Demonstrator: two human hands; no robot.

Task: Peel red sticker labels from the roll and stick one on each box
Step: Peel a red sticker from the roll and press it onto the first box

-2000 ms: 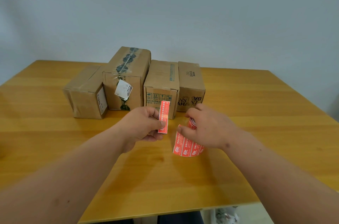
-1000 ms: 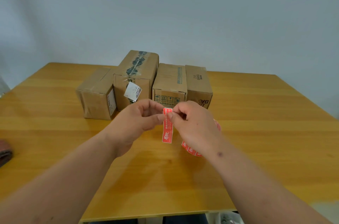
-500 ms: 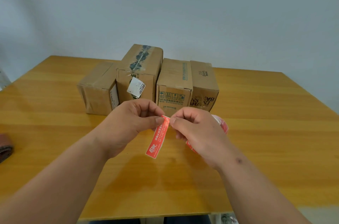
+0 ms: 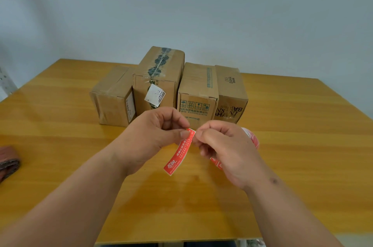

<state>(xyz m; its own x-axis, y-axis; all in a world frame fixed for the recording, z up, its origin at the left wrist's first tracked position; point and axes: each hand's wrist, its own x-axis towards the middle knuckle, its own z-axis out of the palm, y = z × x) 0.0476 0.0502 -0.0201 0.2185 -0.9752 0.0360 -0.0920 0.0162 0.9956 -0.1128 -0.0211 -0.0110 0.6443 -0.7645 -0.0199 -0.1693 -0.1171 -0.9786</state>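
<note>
Four boxes [image 4: 169, 89] are sitting side by side at the back of the surface [image 4: 302, 145], none carrying a red label yet. Since half a second ago the sticker [image 4: 179, 152] is barely shifting; two seconds ago we were holding it upright in the left hand alone, now it's hanging tilted down-left with both hands on its top end. We're judging the backing is being picked apart, so sticking is next. Our left hand [image 4: 149, 137] is pinching the top edge between thumb and forefinger, knuckles up. Our right hand [image 4: 226, 145] is pinching the same end from the right, other fingers curled, roll [image 4: 252, 137] showing just behind it, grip on it unclear. Forearms are converging from the lower corners.
</note>
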